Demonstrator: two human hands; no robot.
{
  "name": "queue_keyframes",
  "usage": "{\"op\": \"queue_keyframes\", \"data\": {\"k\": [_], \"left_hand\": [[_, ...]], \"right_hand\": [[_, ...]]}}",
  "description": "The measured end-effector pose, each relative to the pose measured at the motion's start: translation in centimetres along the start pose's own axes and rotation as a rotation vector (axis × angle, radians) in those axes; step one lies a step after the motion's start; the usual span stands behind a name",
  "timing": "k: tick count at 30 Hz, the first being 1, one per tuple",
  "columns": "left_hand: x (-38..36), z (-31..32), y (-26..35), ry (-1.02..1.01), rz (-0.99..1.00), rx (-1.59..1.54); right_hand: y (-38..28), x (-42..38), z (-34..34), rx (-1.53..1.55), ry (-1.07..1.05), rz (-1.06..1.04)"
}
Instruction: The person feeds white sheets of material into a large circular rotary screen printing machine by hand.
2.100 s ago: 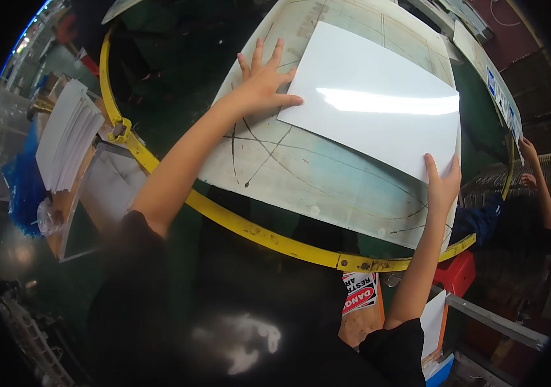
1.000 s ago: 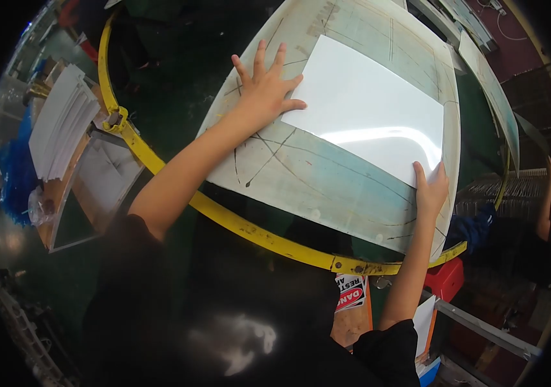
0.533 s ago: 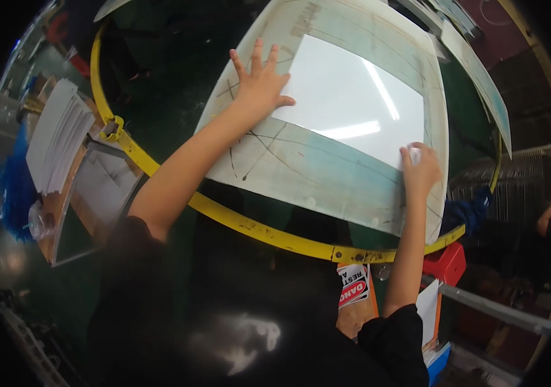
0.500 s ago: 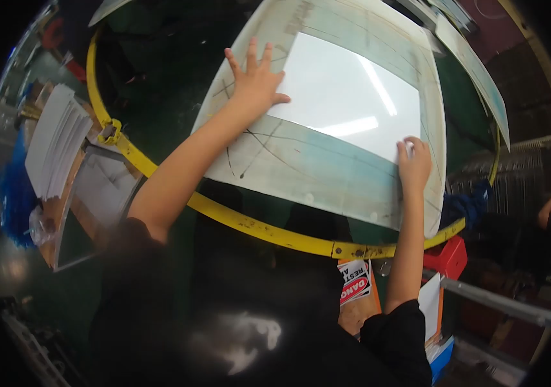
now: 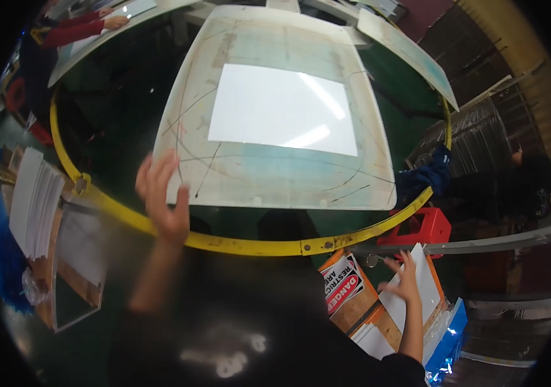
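Note:
A glossy white sheet (image 5: 269, 109) lies flat on the pale, stained platen (image 5: 275, 177) in front of me. My left hand (image 5: 164, 197) is raised by the platen's near left corner, fingers spread and slightly blurred, holding nothing. Down at the right, my right hand (image 5: 406, 280) hovers over a white sheet (image 5: 417, 303) on an orange-edged wooden stand, its fingers apart. Beside that hand lies a printed danger sign (image 5: 342, 284) with red, black and white lettering.
A yellow curved rail (image 5: 243, 246) runs between me and the platen. A stack of white sheets (image 5: 34, 206) stands at left, a red plastic object (image 5: 422, 227) at right. A co-worker's red sleeves (image 5: 76, 31) show at upper left; another person (image 5: 520, 187) is at far right.
Both hands have left the white sheet on the platen. My left drew back toward the near left corner; my right dropped down to the stand. The view has shifted too.

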State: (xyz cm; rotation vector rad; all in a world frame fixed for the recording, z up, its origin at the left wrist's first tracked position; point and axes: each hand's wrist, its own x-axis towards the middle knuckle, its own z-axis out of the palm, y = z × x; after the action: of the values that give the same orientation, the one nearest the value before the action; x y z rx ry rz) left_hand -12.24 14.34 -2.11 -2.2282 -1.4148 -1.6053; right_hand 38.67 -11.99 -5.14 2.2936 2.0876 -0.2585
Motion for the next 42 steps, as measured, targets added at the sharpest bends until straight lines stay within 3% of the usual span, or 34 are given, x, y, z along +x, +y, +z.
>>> {"op": "queue_keyframes", "data": {"k": [1, 4, 7, 11, 14, 17, 20, 26, 27, 30, 34, 37, 38, 40, 42], "left_hand": [[-1.9, -0.8, 0.9, -0.001, -0.039, -0.047], [-5.7, -1.6, 2.6, -0.034, -0.131, -0.071], [-6.6, 0.0, 4.2, 0.023, -0.228, -0.202], [-5.4, 0.7, 6.5, 0.038, -0.170, -0.328], [-4.9, 0.5, 7.1, 0.053, -0.092, -0.350], [-5.2, 0.2, 7.4, 0.052, -0.112, -0.353], [-5.4, 0.0, 8.2, 0.041, -0.111, -0.358], [-6.0, 1.5, 9.7, 0.053, -0.163, -0.573], [-5.8, 1.8, 10.3, 0.048, -0.139, -0.603], [-5.9, 2.2, 12.5, -0.196, -0.167, -0.698], [-6.3, 3.4, 17.2, -0.590, -0.217, -0.974], [-6.0, 3.9, 21.2, -1.188, -0.305, -1.189], [-6.1, 4.4, 22.3, -1.266, -0.306, -1.379], [-6.4, 5.5, 24.3, -1.421, -0.337, -1.760], [-5.7, 5.5, 26.2, -1.470, -0.323, -1.833]], "right_hand": [[-1.9, -2.2, -0.8, -0.028, -0.278, 0.281], [0.0, -6.8, 3.3, 0.314, -0.231, 0.364], [1.2, -7.4, 4.1, 0.401, -0.170, 0.417], [1.2, -8.1, 3.9, 0.274, -0.148, 0.374], [0.2, -8.6, 3.0, 0.287, -0.054, 0.369], [0.2, -9.7, 3.5, 0.279, 0.120, 0.235], [-1.7, -10.7, 3.2, 0.241, 0.148, 0.500], [-2.3, -12.2, 4.5, 0.388, 0.923, 0.656], [-2.2, -12.7, 4.1, 0.286, 0.944, 0.644], [-1.5, -15.0, 1.0, -0.032, 0.990, 0.620], [-1.5, -16.6, -4.7, -0.304, 1.219, 0.459], [-5.3, -16.0, -7.6, -0.440, 1.373, 0.424], [-7.0, -15.4, -7.7, -0.494, 1.417, 0.423], [-11.4, -13.8, -8.4, -0.374, 1.440, 0.273], [-14.9, -11.7, -8.1, -0.227, 1.497, 0.184]]}}
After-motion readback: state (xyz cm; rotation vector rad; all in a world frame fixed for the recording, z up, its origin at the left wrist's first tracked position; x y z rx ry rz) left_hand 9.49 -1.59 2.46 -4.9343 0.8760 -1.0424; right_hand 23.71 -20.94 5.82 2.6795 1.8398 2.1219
